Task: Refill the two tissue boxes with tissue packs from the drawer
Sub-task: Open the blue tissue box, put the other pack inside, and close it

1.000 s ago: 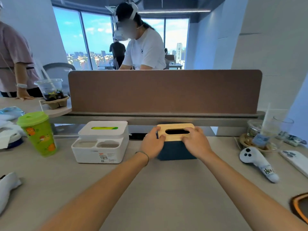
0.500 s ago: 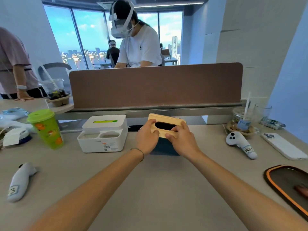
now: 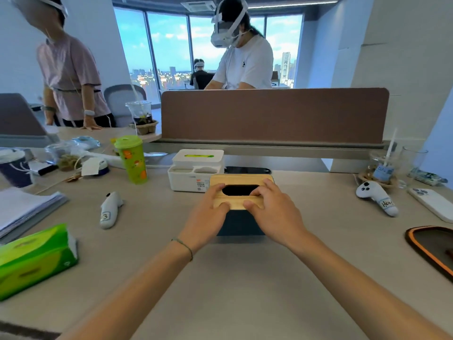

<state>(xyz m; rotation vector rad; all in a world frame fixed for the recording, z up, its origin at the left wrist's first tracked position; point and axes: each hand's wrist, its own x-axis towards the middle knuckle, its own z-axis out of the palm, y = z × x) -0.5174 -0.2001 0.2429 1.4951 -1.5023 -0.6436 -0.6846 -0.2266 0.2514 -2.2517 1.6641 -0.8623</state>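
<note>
Now I am drawing the blue tissue box (image 3: 241,223) nearer than a second ago, left hand (image 3: 208,212) and right hand (image 3: 272,209) both curled onto its wooden lid (image 3: 241,181), ready for lifting. A green tissue pack (image 3: 34,261) is lying far left on the beige desk (image 3: 245,278); the white box (image 3: 196,168) is sitting behind, in an office.

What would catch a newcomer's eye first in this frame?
Dead centre, both hands, left hand and right hand, grip the pale wooden lid with a dark oval slot atop a dark blue tissue box. Just behind it stands a white plastic tissue box with a green strip in its slot. At the near left edge of the beige desk lies a bright green tissue pack.
</note>
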